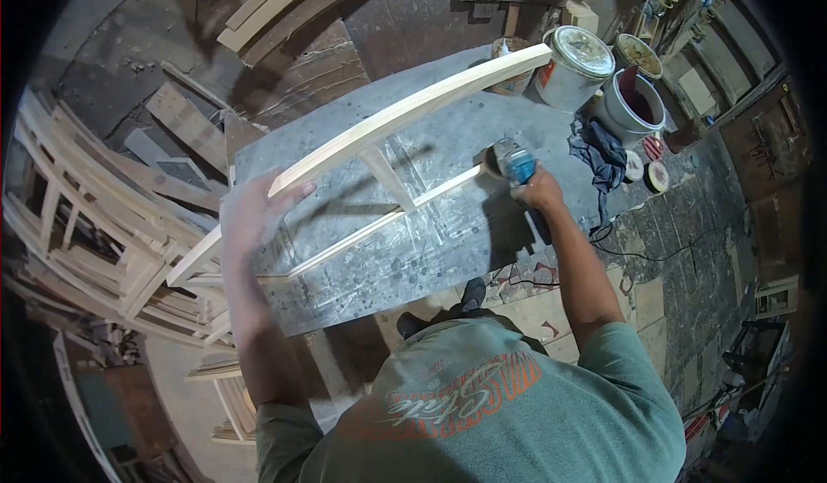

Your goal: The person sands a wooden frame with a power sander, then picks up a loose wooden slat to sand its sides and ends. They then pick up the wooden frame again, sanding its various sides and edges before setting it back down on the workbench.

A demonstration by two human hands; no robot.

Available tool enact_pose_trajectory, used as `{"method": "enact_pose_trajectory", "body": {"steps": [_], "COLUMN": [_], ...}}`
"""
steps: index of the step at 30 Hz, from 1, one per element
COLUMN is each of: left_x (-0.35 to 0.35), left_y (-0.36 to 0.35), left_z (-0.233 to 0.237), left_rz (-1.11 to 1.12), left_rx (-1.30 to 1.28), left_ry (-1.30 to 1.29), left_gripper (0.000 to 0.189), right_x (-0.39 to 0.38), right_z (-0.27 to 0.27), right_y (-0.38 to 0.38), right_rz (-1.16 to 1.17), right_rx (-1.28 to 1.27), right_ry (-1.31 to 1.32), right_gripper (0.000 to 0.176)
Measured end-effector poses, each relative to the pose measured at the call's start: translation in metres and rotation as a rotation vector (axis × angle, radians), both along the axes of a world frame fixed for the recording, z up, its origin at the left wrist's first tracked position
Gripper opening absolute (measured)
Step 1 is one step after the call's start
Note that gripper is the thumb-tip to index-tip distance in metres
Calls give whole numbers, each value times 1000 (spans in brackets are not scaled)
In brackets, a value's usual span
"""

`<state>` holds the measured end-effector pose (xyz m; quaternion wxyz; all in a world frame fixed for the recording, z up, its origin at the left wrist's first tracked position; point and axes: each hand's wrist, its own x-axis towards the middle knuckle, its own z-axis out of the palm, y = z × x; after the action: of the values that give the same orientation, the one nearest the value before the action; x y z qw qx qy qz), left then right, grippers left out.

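At centre left, the left hand [254,211] has its fingers grasping the wooden frame [405,119] over the counter [465,250]; right of centre, the right hand [541,191] clenches a power tool [519,168] beside its lower rail [448,188].

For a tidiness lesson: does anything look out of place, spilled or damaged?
A dark cloth lies crumpled at the edge of the table, near the lidded bucket, as if dropped. Dark spots mark the table; spills or old stains, I can't tell. No damage shows on the wooden frame.
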<state>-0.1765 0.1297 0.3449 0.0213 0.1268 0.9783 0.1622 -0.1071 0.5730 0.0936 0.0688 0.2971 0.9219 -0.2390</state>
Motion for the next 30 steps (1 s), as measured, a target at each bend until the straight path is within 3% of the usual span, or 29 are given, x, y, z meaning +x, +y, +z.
{"method": "enact_pose_trajectory", "body": {"steps": [4, 9, 15, 18, 21, 25, 27, 29, 30], "left_x": [0, -2, 3, 3, 5, 1, -5, -10, -12], "left_y": [0, -1, 2, -1, 1, -1, 1, 13, 32], "left_z": [-2, -1, 0, -4, -3, 0, -3, -5, -7], "left_rz": [22, 11, 28, 28, 34, 32, -33, -103, -143], "left_rx": [6, 32, 1, 10, 2, -16, 116, 180, 179], "left_ry": [12, -19, -23, 6, 2, -46, -57, -22, 18], "left_gripper": [52, 51, 51, 51, 52, 51, 55, 58, 59], "right_x": [3, 9, 11, 11, 15, 50, 77, 88, 97], "right_z": [-13, 17, -5, 9, 7, 20, 42, -20, -24], "right_y": [-60, -104, -35, 7, 38, 64, 52, 84, 84], "right_rz": [147, 325, 173, 71, -76, -237, -344, -264, -226], "right_rx": [-27, -71, -18, -64, 77, -154, -267, -341, -378], "right_ry": [16, -138, -15, -50, 44, 273, 445, 539, 569], "right_gripper": [86, 88, 94, 93, 84, 70, 62, 58, 58]}}
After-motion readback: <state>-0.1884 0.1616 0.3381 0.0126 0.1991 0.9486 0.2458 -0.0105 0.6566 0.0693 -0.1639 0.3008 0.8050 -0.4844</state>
